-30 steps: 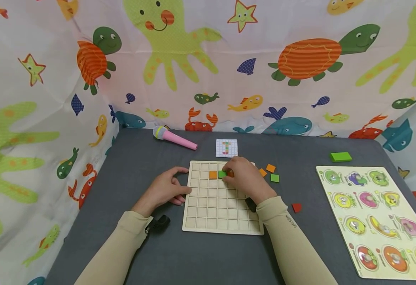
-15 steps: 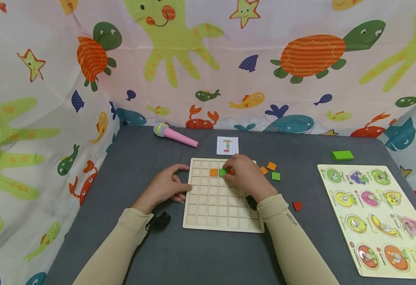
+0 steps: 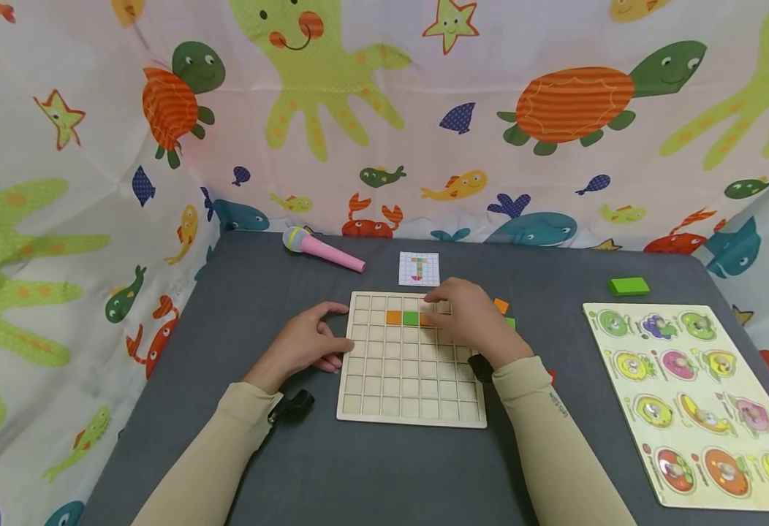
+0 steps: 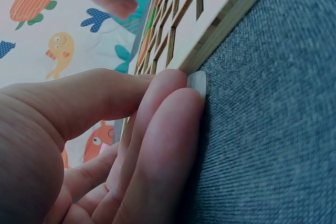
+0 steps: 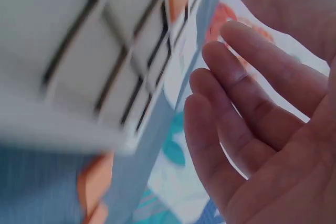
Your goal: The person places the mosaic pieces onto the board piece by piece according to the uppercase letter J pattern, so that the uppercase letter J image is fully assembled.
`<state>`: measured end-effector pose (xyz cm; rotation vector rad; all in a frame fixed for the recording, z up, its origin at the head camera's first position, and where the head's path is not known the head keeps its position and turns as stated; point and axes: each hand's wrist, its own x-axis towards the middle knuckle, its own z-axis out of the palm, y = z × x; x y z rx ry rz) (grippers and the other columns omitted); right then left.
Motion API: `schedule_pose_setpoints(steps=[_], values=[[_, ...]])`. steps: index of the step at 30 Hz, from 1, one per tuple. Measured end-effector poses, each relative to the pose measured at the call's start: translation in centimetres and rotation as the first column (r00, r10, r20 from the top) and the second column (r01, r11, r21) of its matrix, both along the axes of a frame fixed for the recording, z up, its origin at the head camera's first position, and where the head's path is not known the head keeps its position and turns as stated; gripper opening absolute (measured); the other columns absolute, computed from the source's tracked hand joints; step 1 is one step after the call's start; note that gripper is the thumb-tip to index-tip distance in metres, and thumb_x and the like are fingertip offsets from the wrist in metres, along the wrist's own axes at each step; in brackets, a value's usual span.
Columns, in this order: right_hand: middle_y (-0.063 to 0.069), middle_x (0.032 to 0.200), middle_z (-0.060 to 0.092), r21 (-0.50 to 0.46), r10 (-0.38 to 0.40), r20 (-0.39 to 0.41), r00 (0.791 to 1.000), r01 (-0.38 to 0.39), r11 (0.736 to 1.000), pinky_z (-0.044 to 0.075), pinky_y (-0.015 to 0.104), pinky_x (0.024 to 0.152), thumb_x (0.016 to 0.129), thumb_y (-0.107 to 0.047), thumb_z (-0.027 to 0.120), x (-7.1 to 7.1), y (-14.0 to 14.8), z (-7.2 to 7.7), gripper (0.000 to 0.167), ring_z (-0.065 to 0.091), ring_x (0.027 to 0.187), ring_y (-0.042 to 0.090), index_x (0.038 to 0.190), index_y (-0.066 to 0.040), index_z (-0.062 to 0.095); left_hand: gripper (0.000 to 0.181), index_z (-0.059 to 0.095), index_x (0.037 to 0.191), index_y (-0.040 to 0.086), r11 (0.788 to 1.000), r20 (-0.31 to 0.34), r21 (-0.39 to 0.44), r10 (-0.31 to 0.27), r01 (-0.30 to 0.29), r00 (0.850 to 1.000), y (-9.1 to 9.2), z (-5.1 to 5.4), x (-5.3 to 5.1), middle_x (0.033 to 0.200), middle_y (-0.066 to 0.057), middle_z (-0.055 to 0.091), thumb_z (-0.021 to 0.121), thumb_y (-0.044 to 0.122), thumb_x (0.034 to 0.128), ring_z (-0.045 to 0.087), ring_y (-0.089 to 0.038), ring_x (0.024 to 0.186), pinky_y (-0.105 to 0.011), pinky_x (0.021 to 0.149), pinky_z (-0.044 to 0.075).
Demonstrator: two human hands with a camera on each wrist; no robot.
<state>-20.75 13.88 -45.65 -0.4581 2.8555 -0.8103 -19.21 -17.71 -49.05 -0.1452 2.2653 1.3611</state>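
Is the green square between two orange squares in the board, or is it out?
In. The green square lies in a cell of the board, with an orange square on either side.

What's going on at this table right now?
A person has both hands at a gridded wooden board. The left hand touches its left edge, while the right hand is over the far right part, holding nothing. Two orange tiles with a green tile between them sit in the second row from the far side. Loose tiles lie to the right, partly hidden. A card beyond the board shows a J-like shape of coloured squares.
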Motion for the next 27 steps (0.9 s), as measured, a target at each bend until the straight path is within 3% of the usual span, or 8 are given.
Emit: schedule_pose_setpoints(steps=[5,14,20,27], values=[[0.013,0.126,0.073,0.010,-0.075,-0.008,0.997,0.075,0.997,0.061,0.055,0.101,0.102,-0.028,0.077,0.2,3.6,0.4,0.033,0.068,0.118,0.034,0.128,-0.008,0.078,0.073,0.056,0.150,0.028,1.000,-0.017,0.001,-0.001,0.001,1.000,0.0,0.0,-0.1,0.086,-0.014,0.069,0.092,0.022,0.0870,0.077,-0.024,0.065,-0.036,0.062,0.067],[0.016,0.120,0.073,0.124,-0.112,-0.048,0.992,0.118,0.985,0.059,0.057,0.097,0.101,-0.025,0.079,-0.3,9.5,0.0,0.031,0.068,0.110,0.036,0.126,-0.007,0.080,0.073,0.056,0.150,0.026,1.000,-0.024,0.011,-0.005,0.005,1.000,0.0,0.0,0.0,0.087,-0.014,0.068,0.092,0.023,0.0868,0.077,-0.023,0.064,-0.037,0.062,0.068],[0.019,0.123,0.074,0.153,-0.127,-0.024,0.992,0.129,0.980,0.057,0.062,0.103,0.101,-0.030,0.079,-0.9,11.2,-0.3,0.035,0.068,0.119,0.040,0.125,-0.005,0.079,0.072,0.057,0.150,0.027,1.000,-0.028,0.017,-0.003,0.003,1.000,-0.1,-0.2,0.2,0.087,-0.015,0.069,0.092,0.022,0.0867,0.077,-0.024,0.064,-0.038,0.062,0.068],[0.018,0.121,0.076,0.153,-0.119,-0.009,0.993,0.119,0.981,0.058,0.060,0.101,0.101,-0.033,0.078,-1.2,11.4,-0.9,0.037,0.068,0.117,0.038,0.125,-0.004,0.080,0.072,0.057,0.150,0.027,1.000,-0.032,0.014,-0.005,0.005,0.999,0.0,-0.4,0.1,0.087,-0.015,0.070,0.092,0.023,0.0865,0.077,-0.024,0.065,-0.038,0.062,0.068]])
